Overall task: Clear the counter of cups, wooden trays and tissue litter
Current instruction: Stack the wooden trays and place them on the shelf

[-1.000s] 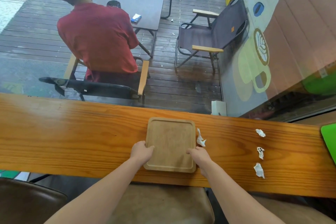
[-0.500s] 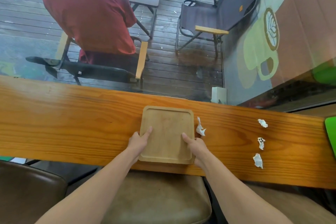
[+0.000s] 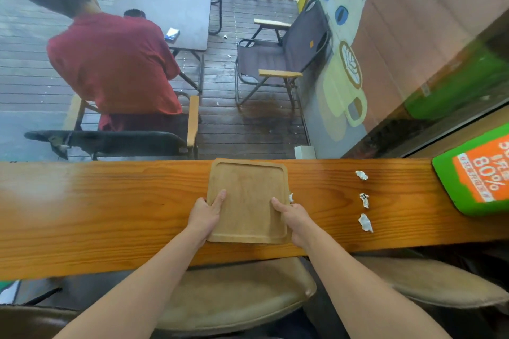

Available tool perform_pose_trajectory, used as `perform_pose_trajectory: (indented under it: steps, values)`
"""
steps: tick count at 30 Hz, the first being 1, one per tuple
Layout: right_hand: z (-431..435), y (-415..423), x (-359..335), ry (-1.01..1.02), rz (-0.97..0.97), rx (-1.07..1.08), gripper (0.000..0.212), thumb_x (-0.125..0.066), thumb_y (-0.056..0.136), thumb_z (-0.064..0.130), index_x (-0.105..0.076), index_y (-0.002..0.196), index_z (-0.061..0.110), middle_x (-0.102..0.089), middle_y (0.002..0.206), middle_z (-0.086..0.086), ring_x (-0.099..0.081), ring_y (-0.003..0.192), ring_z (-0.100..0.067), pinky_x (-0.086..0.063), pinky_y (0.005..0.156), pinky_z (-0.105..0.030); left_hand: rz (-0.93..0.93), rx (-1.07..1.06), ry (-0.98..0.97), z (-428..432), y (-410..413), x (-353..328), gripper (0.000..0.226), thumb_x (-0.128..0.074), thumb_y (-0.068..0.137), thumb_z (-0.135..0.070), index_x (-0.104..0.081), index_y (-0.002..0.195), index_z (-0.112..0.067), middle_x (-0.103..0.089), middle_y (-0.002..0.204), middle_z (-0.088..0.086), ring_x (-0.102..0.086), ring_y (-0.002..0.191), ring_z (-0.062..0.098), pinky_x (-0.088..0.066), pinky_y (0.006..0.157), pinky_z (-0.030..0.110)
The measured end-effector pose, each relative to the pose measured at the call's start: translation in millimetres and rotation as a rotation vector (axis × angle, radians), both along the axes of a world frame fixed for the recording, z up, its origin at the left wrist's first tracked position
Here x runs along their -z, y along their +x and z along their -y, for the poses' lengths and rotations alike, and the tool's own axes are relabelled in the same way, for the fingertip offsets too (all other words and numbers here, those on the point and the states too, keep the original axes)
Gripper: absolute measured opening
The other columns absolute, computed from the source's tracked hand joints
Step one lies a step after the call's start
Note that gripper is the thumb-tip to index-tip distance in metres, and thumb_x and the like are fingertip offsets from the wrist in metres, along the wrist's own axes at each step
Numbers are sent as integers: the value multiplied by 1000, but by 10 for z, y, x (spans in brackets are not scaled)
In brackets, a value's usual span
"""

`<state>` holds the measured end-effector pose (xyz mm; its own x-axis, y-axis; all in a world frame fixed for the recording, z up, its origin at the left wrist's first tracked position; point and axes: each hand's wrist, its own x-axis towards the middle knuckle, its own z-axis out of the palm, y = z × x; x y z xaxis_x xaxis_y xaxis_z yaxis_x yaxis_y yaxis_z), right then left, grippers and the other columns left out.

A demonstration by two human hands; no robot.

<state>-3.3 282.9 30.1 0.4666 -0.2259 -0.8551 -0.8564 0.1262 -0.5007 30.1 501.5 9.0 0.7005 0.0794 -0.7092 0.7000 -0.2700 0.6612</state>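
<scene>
A square wooden tray (image 3: 248, 187) is held a little above the long wooden counter (image 3: 110, 215), its far edge reaching past the counter's back edge. My left hand (image 3: 205, 215) grips its near left side, thumb on top. My right hand (image 3: 293, 216) grips its near right side the same way. A crumpled tissue (image 3: 291, 197) peeks out from under the tray's right edge. Three more tissue scraps lie in a row to the right: a far tissue scrap (image 3: 361, 175), a middle tissue scrap (image 3: 364, 200) and a near tissue scrap (image 3: 365, 222). No cups are in view.
A green and orange sign (image 3: 479, 173) lies on the counter's right end. Behind the counter is a window; beyond it a person in a red shirt (image 3: 115, 69) sits on a deck with chairs and a table. Padded stools (image 3: 237, 294) stand below the counter's near edge.
Both hands shifted from the tray's sides to a thumbs-on-top grip and lifted it; it now covers most of the tissue beside it. The view has tilted up.
</scene>
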Motion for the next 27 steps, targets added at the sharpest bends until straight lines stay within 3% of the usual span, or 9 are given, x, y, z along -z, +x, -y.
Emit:
perform_pose_trajectory:
  steps: [5,11,13,17,21,27]
  values:
    - [265,-266,-305,-19,74,47,73,-72,83,50,-46,136,8,-56,133,-7,-51,123,-29,-39,109,-49,72,92,-11,241,-82,-360,69,-57,85,-64,-48,126,-10,-62,114,9,-61,102,28,-55,91,48]
    - [787,-864,-792,-57,224,175,80,-69,87,49,-37,143,3,-53,136,-11,-51,123,-30,-42,107,-49,131,227,-19,856,-339,-807,72,-59,85,-65,-53,120,-3,-65,112,16,-65,100,36,-54,91,53]
    - [1022,-1140,-941,-68,289,246,72,-68,89,46,-42,140,1,-58,134,-12,-56,120,-30,-46,105,-47,173,274,-29,1166,-477,-987,73,-61,84,-65,-56,120,0,-67,110,18,-66,98,37,-56,89,53]
    - [1532,-1876,-1188,-158,435,397,37,-65,94,40,-61,113,9,-68,107,-8,-65,100,-27,-54,87,-39,278,387,-42,1919,-893,-1286,72,-61,82,-67,-62,111,-1,-68,103,17,-66,90,35,-54,73,42]
    - [2026,-2796,-1320,-371,410,544,65,-56,93,54,-50,132,2,-59,127,-13,-57,116,-31,-46,104,-48,268,552,-83,2699,-1519,-1441,74,-59,80,-71,-61,106,-1,-65,87,8,-61,73,23,-41,53,32]
    - [2601,-4267,-1399,-500,323,834,71,-55,90,61,-48,133,4,-59,125,-12,-58,112,-31,-49,98,-47,166,821,-192,3766,-2623,-1538,67,-62,74,-75,-58,99,-13,-65,94,7,-64,79,23,-44,55,31]
